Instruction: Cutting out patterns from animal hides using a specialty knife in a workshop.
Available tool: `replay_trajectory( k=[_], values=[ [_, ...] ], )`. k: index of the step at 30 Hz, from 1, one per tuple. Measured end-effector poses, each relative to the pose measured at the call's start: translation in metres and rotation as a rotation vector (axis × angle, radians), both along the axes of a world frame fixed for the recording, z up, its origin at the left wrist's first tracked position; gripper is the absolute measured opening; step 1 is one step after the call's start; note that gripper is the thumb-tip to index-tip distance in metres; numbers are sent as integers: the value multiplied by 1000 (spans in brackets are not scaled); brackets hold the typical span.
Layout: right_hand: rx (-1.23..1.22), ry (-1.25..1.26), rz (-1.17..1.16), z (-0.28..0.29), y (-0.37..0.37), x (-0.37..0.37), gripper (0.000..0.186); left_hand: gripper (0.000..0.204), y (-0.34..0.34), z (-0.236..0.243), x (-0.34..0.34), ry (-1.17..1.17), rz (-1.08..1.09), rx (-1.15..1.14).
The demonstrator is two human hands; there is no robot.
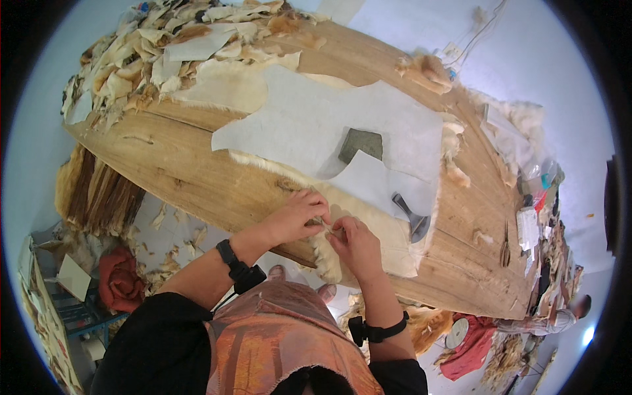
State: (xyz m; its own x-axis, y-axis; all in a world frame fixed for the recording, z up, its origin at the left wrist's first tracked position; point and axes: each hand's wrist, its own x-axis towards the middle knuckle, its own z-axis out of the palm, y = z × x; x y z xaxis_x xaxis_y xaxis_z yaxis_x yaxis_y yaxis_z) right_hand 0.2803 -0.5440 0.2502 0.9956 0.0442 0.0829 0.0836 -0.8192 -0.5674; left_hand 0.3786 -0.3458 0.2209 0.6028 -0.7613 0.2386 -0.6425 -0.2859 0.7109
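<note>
A cream fur pelt (388, 243) lies skin side up along the table's near edge, with a strip of its fur drooping over that edge. My left hand (297, 216) pinches the pelt's edge, its fingers curled together. Close beside it, my right hand (359, 247) is also closed on the same edge, thumb against fingers. What lies between the fingertips is too small to make out clearly. A pale, shaped sheet (316, 112) covers much of the pelt. On the sheet rest a dark grey-green block (364, 145) and, further right, a dark metal tool with a curved broad end (416, 225).
The wooden table (197, 161) carries a heap of hide scraps (131, 66) at the far left. Scissors (505, 250) lie near its right end. Stacked pelts (99, 191) and a red cloth bundle (122, 280) sit below left. Another person (559, 320) is at far right.
</note>
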Motion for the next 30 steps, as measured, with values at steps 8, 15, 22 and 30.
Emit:
replay_trajectory(
  k=[8,15,22,30],
  values=[
    [27,17,62,2,-8,4,21,10,-2,-2,0,25,27,-24],
    [18,1,58,15,-15,15,7,9,-1,2,-4,39,63,-2],
    [55,-68,129,3,-19,23,10,9,-2,-2,-4,12,76,3],
    [-87,-136,273,9,-8,29,29,13,-2,0,-5,-64,71,50]
  ],
)
